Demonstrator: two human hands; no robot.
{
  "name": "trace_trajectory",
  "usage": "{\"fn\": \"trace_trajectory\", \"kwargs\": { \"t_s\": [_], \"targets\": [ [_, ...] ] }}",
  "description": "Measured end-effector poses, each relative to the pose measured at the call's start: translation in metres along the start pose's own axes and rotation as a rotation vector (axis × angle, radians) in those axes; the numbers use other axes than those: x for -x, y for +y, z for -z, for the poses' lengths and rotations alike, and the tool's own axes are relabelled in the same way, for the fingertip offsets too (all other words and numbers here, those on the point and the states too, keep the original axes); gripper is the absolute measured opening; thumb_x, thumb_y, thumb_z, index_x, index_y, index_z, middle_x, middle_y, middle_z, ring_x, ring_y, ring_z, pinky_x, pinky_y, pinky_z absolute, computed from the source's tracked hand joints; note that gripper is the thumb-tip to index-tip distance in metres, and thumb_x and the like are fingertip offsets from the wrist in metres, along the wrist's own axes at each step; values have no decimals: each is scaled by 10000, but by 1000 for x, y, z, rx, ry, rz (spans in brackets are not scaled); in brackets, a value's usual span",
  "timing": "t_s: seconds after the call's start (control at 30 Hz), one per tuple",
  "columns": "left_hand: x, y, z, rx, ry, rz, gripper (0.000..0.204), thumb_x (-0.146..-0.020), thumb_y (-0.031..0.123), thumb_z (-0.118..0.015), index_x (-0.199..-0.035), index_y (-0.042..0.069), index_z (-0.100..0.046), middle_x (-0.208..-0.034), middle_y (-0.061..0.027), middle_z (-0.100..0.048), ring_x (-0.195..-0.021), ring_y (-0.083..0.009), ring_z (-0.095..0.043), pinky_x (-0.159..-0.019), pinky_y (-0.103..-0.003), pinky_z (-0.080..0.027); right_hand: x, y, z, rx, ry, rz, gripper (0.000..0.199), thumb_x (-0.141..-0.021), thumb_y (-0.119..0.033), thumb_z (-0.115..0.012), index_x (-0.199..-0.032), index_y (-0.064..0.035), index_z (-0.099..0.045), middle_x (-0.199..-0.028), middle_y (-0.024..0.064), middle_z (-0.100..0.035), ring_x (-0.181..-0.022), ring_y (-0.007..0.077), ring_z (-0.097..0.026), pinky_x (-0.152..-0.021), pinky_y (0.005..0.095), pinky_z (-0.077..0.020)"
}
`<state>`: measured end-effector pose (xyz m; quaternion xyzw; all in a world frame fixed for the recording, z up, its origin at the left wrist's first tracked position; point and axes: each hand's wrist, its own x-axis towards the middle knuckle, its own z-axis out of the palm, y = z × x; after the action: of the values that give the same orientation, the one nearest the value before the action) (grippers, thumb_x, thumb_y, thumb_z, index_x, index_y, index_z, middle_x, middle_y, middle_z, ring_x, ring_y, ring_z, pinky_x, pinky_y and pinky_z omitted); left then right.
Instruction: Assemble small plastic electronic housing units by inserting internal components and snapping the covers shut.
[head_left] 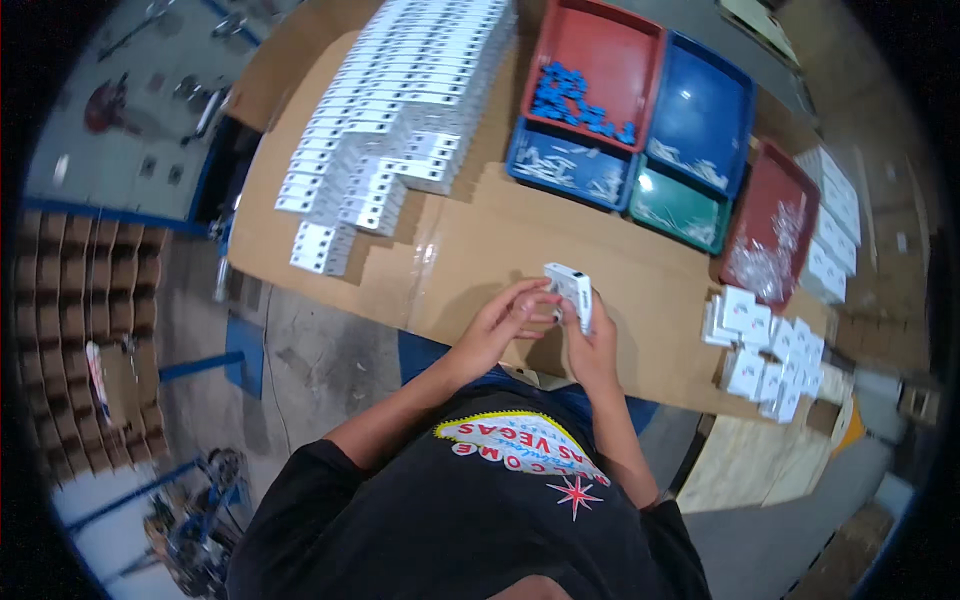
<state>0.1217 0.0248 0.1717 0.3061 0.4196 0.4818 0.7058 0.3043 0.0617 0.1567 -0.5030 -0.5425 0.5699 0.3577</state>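
My right hand point(593, 345) is closed around a small white box-shaped unit point(583, 298) with dark marks along one side, held above the front of the cardboard-covered table. My left hand point(505, 325) is at the unit's left side, with its fingers bent and the fingertips drawn together against it. Whatever sits between those fingertips is too small to make out. Left of my hands, many similar white units point(385, 120) stand in tight stacked rows. The nearest of them is a short row point(322, 248) at the left front.
Beyond my hands are a red tray point(610, 50) with blue pieces, a blue tray point(735, 80), a smaller blue tray point(520, 165) and a green tray point(700, 232) with small pale parts. A dark red tray point(775, 185) holds clear pieces. White packets point(745, 370) lie at the right.
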Motion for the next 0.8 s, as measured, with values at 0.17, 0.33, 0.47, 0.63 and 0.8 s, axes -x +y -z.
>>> {"fn": "trace_trajectory", "kwargs": {
  "t_s": [0.17,0.33,0.47,0.63,0.8],
  "targets": [
    [61,-40,64,-390,299,-40,364,-1067,160,-565,-1393,2,-529,-1288,-130,-644,-1150,-210,-658,-990,-356,-544,-21,22,-4,266,69,203,230,-982,-66,-623,-1179,47,-651,-1091,142,-608,-1002,254,-613,-919,342,-487],
    [126,-98,124,-731,688,134,413,-1015,213,-657,-1339,-21,-550,-1259,-190,-621,-1146,-261,-641,-1000,-382,-514,-57,27,-27,135,-30,52,219,-982,-87,-679,-1173,15,-642,-1029,67,-634,-907,149,-609,-779,290,-485],
    [134,-144,140,-861,798,213,817,-948,484,-694,-1506,-39,-406,-1482,-324,-402,-1369,-457,-447,-1142,-487,-386,-80,4,-66,101,-133,74,201,-992,-47,-671,-1173,-1,-598,-1094,82,-708,-981,119,-660,-783,270,-541],
    [113,-144,129,-971,724,464,1144,-918,667,-599,-1626,-34,-38,-1594,-418,-151,-1476,-578,-246,-1207,-552,-305,-100,-18,-129,-32,-308,141,293,-968,-22,-697,-1229,-1,-564,-1086,85,-699,-972,123,-653,-842,274,-538],
    [112,-129,126,-970,699,510,1151,-899,704,-589,-1638,3,-53,-1623,-379,-146,-1475,-586,-242,-1173,-630,-328,-107,-17,-179,-67,-383,125,281,-960,4,-701,-1211,13,-576,-1091,91,-671,-962,138,-682,-761,240,-571]
  ]
}}
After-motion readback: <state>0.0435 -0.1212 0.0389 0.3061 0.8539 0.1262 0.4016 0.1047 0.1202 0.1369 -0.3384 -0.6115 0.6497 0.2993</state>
